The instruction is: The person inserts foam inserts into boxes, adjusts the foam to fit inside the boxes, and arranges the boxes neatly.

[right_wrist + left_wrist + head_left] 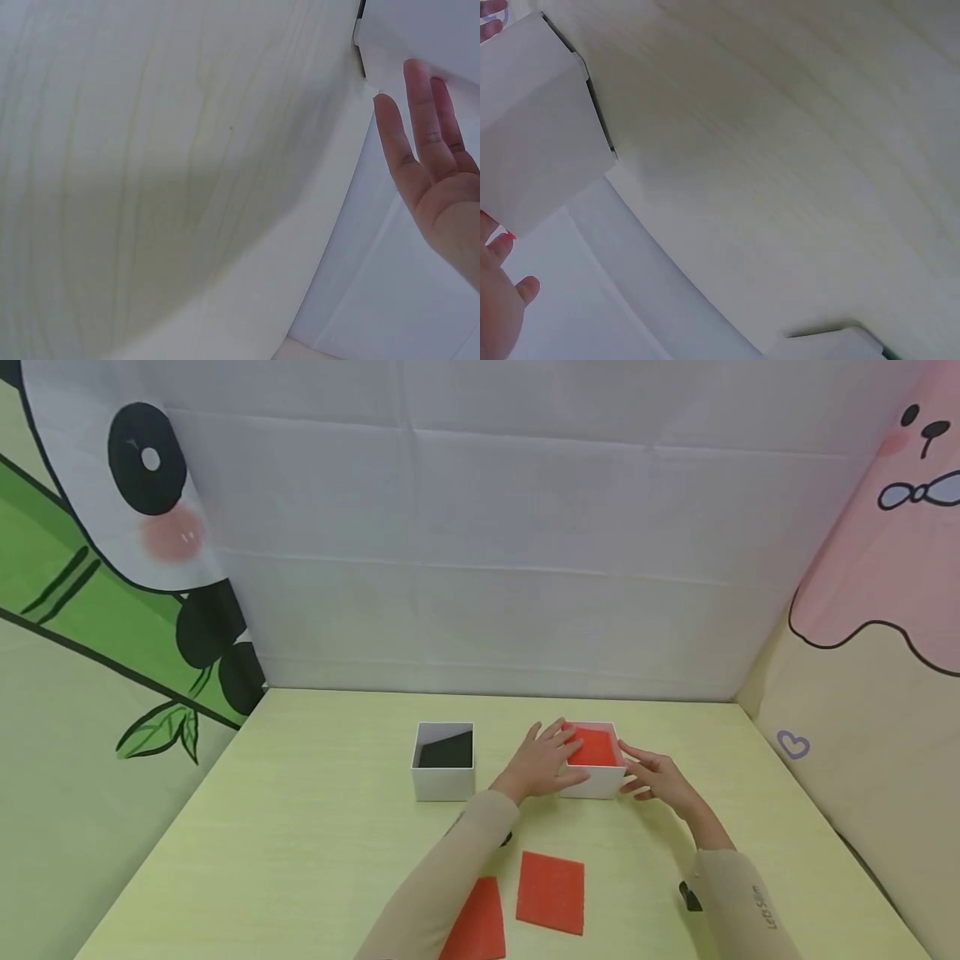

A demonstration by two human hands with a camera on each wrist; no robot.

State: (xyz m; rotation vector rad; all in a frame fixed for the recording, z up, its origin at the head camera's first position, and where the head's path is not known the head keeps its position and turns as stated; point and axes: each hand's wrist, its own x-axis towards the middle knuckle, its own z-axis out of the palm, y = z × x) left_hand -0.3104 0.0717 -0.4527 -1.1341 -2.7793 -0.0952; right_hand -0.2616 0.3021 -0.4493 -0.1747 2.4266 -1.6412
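Observation:
A white open-topped box (592, 782) stands on the table with a flat red piece (596, 746) inside. My left hand (543, 762) reaches over its left rim, fingers spread and straight above the red piece. Beside the right wall is my right hand (663, 779), its fingers loosely extended. In the left wrist view the box (540, 142) rises at the left, with part of the left hand (499, 307) below it. The right wrist view has the right hand (442, 165) close to the box (427, 34); whether the fingertips touch it I cannot tell.
To the left stands a second white box (444, 785) with a black piece (447, 750) inside. Two red square pieces lie nearer me: one red square (551, 893) in full view, the other red square (480, 927) partly under my left sleeve. A white cloth backdrop (487, 568) hangs behind the table.

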